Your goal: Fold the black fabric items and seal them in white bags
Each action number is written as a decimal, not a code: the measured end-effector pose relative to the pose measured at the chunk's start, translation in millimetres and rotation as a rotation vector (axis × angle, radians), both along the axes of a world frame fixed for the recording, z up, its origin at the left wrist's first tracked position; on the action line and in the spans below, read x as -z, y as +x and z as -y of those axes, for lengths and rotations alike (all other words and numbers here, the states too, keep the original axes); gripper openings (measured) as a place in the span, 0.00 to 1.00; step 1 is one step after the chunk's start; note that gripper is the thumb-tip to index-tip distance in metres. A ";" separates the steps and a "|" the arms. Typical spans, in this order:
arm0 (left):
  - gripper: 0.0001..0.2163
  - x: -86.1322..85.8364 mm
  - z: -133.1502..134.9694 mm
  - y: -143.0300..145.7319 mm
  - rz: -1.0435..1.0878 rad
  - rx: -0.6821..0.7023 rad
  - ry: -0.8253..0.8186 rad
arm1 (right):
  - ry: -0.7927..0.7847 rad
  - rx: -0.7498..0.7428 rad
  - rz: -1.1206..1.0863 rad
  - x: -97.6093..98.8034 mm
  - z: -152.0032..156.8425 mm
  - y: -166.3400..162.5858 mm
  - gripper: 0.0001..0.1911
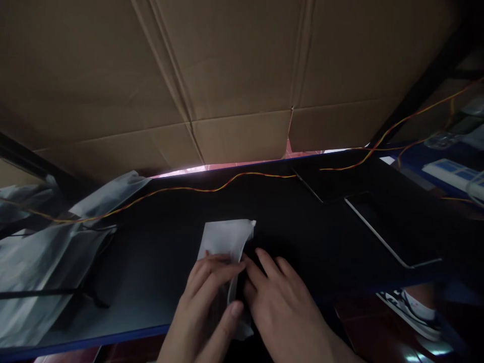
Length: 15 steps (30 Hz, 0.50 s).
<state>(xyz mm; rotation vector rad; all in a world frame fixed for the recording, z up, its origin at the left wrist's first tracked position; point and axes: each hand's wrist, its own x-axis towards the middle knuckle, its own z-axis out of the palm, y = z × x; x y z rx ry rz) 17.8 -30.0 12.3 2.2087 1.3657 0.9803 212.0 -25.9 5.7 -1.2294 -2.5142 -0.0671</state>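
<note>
A small white plastic bag (226, 241) lies on the dark table surface (159, 237) near its front edge. My left hand (206, 302) rests on the bag's near half, fingers pointing right and thumb pressed against the bag's lower edge. My right hand (282, 302) lies just right of the bag, its fingers curled toward the bag's right side and touching the left hand's fingertips. What is inside the bag is hidden under the hands.
A pile of pale plastic bags (45, 252) covers the table's left end. A red-yellow wire (212, 189) runs along the back edge under a large cardboard sheet (227, 75). A flat dark panel (393, 227) lies at right. A sneaker (412, 307) shows below.
</note>
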 end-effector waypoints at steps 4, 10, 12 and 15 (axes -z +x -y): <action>0.38 13.2 -0.4 -11.5 -0.134 0.172 -0.089 | -0.034 -0.095 0.005 0.2 -3.4 1.4 0.22; 0.44 16.1 -4.5 -21.7 -0.136 0.236 -0.112 | -0.138 -0.446 -0.071 -2.3 -13.7 11.2 0.18; 0.46 13.3 -5.8 -22.3 -0.160 0.257 -0.104 | -0.176 -0.445 -0.095 1.1 -13.6 9.5 0.17; 0.47 4.0 -6.1 -16.8 -0.190 0.292 -0.085 | -0.199 -0.260 -0.148 10.1 -10.3 -6.1 0.22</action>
